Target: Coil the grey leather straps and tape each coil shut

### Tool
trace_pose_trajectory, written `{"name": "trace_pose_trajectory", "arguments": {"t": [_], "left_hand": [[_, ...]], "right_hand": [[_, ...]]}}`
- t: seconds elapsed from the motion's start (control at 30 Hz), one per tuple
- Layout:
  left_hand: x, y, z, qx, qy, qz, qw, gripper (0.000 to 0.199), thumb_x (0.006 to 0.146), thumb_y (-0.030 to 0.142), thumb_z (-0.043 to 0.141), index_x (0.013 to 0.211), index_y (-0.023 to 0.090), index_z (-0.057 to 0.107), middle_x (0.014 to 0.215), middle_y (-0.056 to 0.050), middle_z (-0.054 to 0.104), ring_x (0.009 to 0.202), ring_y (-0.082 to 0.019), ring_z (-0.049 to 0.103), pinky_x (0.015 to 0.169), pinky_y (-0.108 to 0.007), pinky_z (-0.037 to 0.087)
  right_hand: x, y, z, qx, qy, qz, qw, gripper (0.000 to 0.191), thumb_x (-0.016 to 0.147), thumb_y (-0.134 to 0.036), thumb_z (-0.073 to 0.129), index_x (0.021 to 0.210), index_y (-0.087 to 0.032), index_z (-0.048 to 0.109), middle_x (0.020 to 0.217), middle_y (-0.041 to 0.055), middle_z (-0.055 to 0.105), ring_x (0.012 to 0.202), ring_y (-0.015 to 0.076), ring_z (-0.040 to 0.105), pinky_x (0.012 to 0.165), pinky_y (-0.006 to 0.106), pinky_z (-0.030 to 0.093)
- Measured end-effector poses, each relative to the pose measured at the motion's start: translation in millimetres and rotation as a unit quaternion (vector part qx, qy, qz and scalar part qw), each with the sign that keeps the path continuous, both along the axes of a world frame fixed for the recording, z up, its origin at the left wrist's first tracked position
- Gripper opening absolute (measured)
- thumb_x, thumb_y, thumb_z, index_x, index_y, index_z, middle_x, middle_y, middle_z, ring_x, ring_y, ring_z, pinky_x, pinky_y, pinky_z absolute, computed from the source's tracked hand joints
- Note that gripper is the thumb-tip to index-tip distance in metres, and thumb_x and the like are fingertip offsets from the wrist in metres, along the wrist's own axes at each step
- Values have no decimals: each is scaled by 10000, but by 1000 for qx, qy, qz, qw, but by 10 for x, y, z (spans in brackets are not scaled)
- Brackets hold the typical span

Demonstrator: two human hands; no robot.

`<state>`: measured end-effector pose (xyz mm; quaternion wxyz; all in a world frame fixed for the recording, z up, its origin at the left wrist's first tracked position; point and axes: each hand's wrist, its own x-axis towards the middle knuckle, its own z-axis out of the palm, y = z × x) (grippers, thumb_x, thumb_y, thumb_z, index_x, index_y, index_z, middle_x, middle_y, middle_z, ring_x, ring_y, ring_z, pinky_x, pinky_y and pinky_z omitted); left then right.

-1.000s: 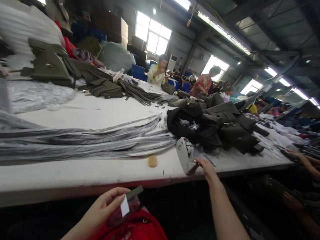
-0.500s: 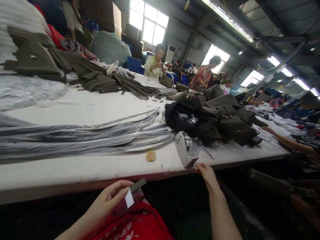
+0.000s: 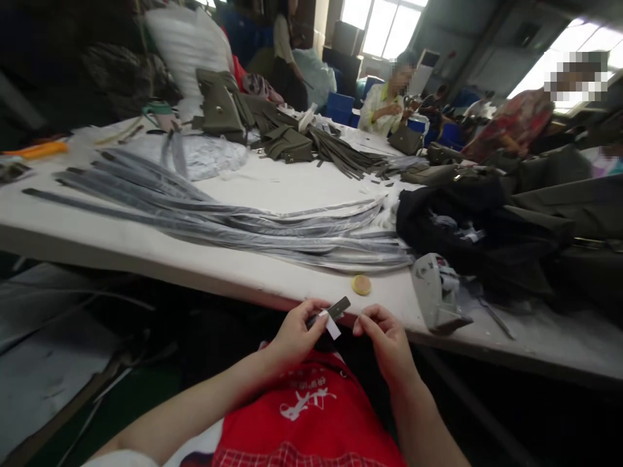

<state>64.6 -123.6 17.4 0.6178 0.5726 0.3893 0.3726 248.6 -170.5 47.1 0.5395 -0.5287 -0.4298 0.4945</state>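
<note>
My left hand (image 3: 302,332) is closed on a dark olive strap end (image 3: 339,307), and a small white tag (image 3: 333,327) hangs from its fingertips. Just right of the strap end, my right hand (image 3: 384,334) has its thumb and forefinger pinched; whatever lies between them is too small to make out. A grey tape dispenser (image 3: 433,292) stands at the table edge, to the right of my right hand. Behind the hands lies a round yellow tin (image 3: 361,285) on the white table (image 3: 292,283).
Long plastic-wrapped straps (image 3: 233,227) stretch across the table. A black cloth bundle (image 3: 467,201) lies behind the dispenser, olive bags (image 3: 219,107) and loose olive strips (image 3: 341,150) farther back. Across the table are people, one in a light jacket (image 3: 384,107).
The view has swung left. My right hand has come away from the tape dispenser to beside the strap end. My left hand still holds the strap and tag.
</note>
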Motion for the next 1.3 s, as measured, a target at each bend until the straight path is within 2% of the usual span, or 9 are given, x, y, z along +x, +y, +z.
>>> {"name": "trace_pose_trajectory", "arguments": {"t": [0.1,0.17,0.37,0.57,0.73,0.87,1.07,1.17,1.3], "left_hand": [[-64,-17,-26,26,11,33,999,265,875,300,586,1085,145,632,1032,-97,709,921,-218,669,828,-314,523],[-108,-22,-28,26,9,47,999,269,876,300,586,1091,144,630,1004,-85,707,887,-205,667,797,-297,524],[-185,-11,11,8,3,62,998,301,881,334,570,1101,133,617,864,-67,697,777,-184,645,700,-275,511],[-162,-24,9,-29,-41,66,997,336,845,381,624,1082,144,643,989,-92,698,900,-213,648,764,-288,517],[-146,-13,-33,-124,-122,76,982,505,765,485,698,1098,113,629,885,-81,697,757,-181,640,643,-254,499],[-190,-26,33,-36,-60,100,993,414,819,416,661,1101,112,675,966,-112,714,839,-218,650,725,-298,518],[-207,-92,148,156,53,119,979,239,838,273,628,1036,188,732,992,-92,681,944,-229,636,883,-348,511],[-166,-137,139,175,55,105,977,248,842,251,621,1059,197,729,1089,-108,629,1040,-238,605,958,-364,484],[-119,-180,89,188,41,64,979,303,830,237,637,1123,198,702,1218,-122,567,1148,-251,556,1031,-371,434]], "right_hand": [[-246,21,-33,-33,72,82,993,258,822,-401,681,739,-187,564,617,-8,611,607,130,513,633,250,409],[-300,18,-74,-56,79,99,990,278,804,-409,696,718,-186,552,584,-14,595,569,122,482,585,240,377],[-342,14,-168,-87,57,112,988,316,771,-435,721,690,-176,558,546,-8,594,498,102,443,518,230,321],[-436,90,-310,-123,15,81,989,434,700,-534,759,611,-192,508,459,-21,562,410,90,389,434,227,263],[-468,137,-320,-136,37,97,985,439,658,-550,787,646,-176,557,548,5,636,477,109,502,494,232,383],[-503,154,-330,-135,60,112,983,421,657,-522,800,788,-153,644,691,36,690,591,129,584,596,245,456],[-607,168,-429,-119,49,46,991,412,682,-535,764,806,-158,655,484,-47,515,427,87,415,429,209,325],[-625,199,-561,-92,-1,7,996,380,685,-525,737,691,-156,646,455,-30,504,404,96,397,404,224,313],[-598,259,-673,-29,-86,2,996,267,711,-427,675,634,-172,650,576,24,632,546,165,538,509,272,438]]}}
